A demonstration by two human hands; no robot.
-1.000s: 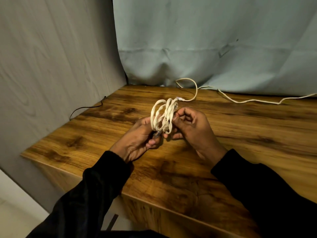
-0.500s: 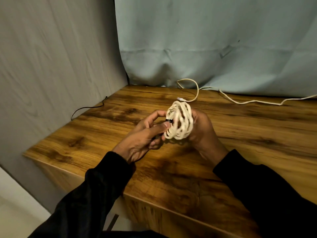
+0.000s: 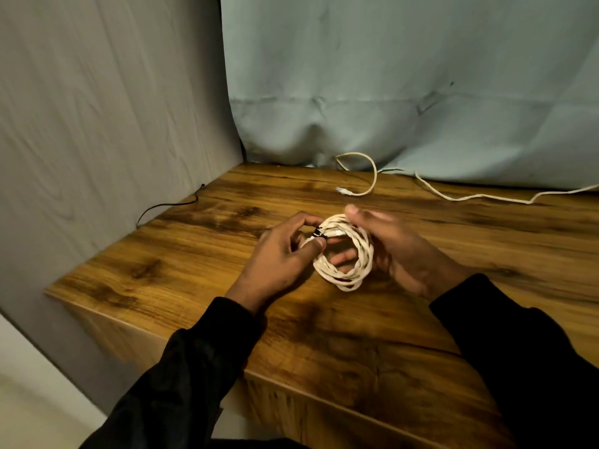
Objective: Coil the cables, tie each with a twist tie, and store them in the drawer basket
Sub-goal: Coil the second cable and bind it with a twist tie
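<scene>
Coil (image 3: 345, 254) of white cable held just above the wooden table (image 3: 207, 273), left hand (image 3: 285, 257) pinching the dark tie (image 3: 317, 234) at its upper edge, right hand (image 3: 398, 251) cupping behind with loosely spread fingers — best twisted snug, loops kept bunched

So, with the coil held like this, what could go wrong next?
1. The left hand pinches only the plug end of the white coil; the right hand cradles it loosely, and no tie is visible, so the loops may spring apart.
2. A second white cable lies loose near the curtain; a sweeping sleeve might snag it.
</scene>
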